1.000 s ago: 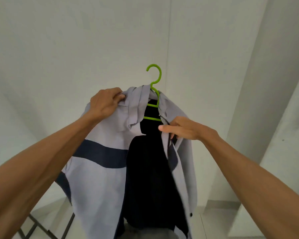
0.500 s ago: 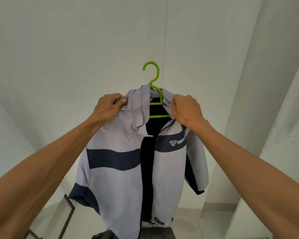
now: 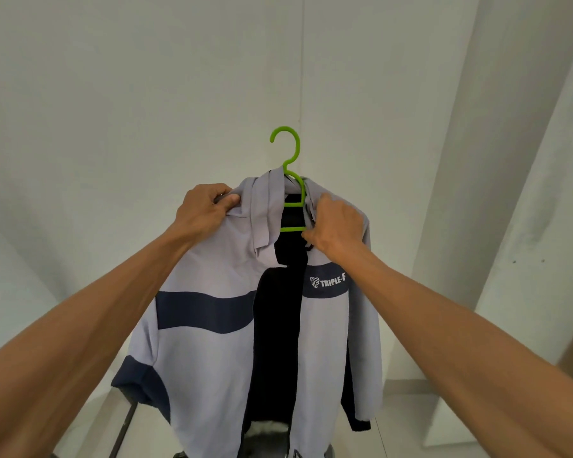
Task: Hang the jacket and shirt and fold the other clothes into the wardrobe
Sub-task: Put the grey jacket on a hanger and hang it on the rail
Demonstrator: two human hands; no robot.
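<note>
While the grey jacket (image 3: 212,352) hangs on the green hanger (image 3: 298,145) at the middle of the view, its front stands open. At 11 o'clock of the jacket the left hand (image 3: 205,209) pinches the shoulder cloth with curled fingers. At 1 o'clock the right hand (image 3: 336,226) grips the other shoulder. A white wall (image 3: 113,94) is behind.

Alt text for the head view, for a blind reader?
Two bare hands hold up a light grey jacket with navy bands on a green hanger against a white wall. The left hand grips one shoulder; the right hand grips the fabric by the collar. The hanger hangs on nothing.
</note>
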